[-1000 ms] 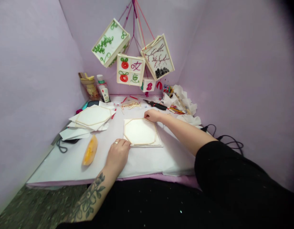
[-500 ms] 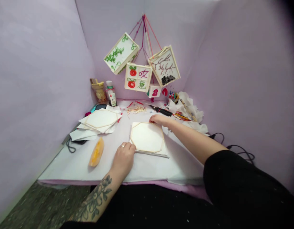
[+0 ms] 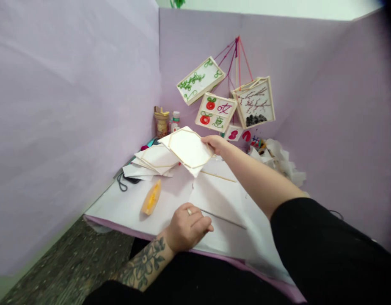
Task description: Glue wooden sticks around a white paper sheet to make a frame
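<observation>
Right hand (image 3: 213,144): at the middle of the frame, grasping the framed sheet by its right side, the arm reaching in from the lower right out of a black sleeve (image 3: 297,228)
Framed sheet (image 3: 189,146): white, with thin pale strips set in a many-sided outline; it is held tilted just above the frame's middle — its left part overlaps the sheet pile in this view, and whether the two touch cannot be told
Left hand (image 3: 188,226): at the lower middle, near the front edge of the tabletop (image 3: 125,207), fingers curled in — whether they close on anything cannot be told; a ring shows on one finger and a leafy tattoo on the forearm
Paper under the work (image 3: 219,197): white, flat on the tabletop right of the middle, with a pale stick (image 3: 219,176) along its far side and a grey strip (image 3: 223,219) along its near side
Sheet pile (image 3: 157,156): left of the middle, several white sheets, the top one with similar strips
Orange wedge (image 3: 151,197): lying between the sheet pile and the table's front edge
Hanging panels: upper right of the middle, on purple and pink cords; a green vine panel (image 3: 200,80), a red fruit panel (image 3: 216,112) and a branch panel (image 3: 255,103)
Back of the tabletop: a jar (image 3: 162,124) beside a white-capped bottle (image 3: 175,120), left of the middle; crumpled paper (image 3: 282,159) at the right
</observation>
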Available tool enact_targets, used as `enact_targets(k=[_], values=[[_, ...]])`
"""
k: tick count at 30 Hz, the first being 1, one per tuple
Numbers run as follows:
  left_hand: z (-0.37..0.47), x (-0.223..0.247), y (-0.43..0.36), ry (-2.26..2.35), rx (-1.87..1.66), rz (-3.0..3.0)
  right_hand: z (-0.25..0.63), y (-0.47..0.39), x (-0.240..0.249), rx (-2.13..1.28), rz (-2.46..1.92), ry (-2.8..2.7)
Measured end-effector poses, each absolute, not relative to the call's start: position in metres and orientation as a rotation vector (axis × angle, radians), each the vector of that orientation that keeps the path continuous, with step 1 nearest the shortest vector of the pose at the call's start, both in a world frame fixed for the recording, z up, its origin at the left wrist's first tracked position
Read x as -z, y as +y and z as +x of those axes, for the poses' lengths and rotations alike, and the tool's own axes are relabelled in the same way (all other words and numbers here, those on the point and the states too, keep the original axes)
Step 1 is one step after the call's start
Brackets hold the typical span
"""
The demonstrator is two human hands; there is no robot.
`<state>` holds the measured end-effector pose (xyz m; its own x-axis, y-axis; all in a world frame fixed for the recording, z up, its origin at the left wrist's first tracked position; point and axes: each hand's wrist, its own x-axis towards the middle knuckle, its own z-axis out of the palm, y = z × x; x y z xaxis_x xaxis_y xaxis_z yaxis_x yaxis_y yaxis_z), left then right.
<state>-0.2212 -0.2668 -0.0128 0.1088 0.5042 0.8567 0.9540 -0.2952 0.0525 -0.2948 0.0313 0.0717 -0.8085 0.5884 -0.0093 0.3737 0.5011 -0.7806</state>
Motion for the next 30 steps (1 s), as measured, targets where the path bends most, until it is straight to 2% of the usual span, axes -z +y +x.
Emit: enact_targets(k=[2, 8, 13, 16, 19, 24, 27, 30], values=[[-0.222, 0.013, -0.269, -1.38, 1.151, -1.904, -0.338, 0.01, -0.069, -1.455, -0.923, -2.381], [-0.23, 0.009, -0.272, -1.355, 1.203, -1.868, -0.421, -0.033, -0.049, -1.287, -0.998, -2.44], [-0.227, 0.012, -0.298, -1.421, 1.311, -1.809, -0.413, -0.037, -0.039, -1.112, -0.84, -2.461], [-0.23, 0.023, -0.331, -1.587, 1.424, -1.334, -0.372, -0.051, -0.03, -0.996, -0.618, -2.496], [-0.243, 0.034, -0.364, -1.88, 1.104, -1.014, -0.322, -0.08, -0.016, -1.0, -0.39, -2.551], [-0.267, 0.031, -0.386, -2.406, 0.567, -0.963, -0.287, -0.124, 0.006, -1.427, -0.181, -2.688], [-0.269, 0.019, -0.38, -2.65, 0.407, -0.956, -0.293, -0.137, 0.014, -1.616, -0.24, -2.614], [-0.268, 0.011, -0.373, -2.76, 0.397, -0.884, -0.299, -0.144, 0.018, -1.86, -0.27, -2.51]])
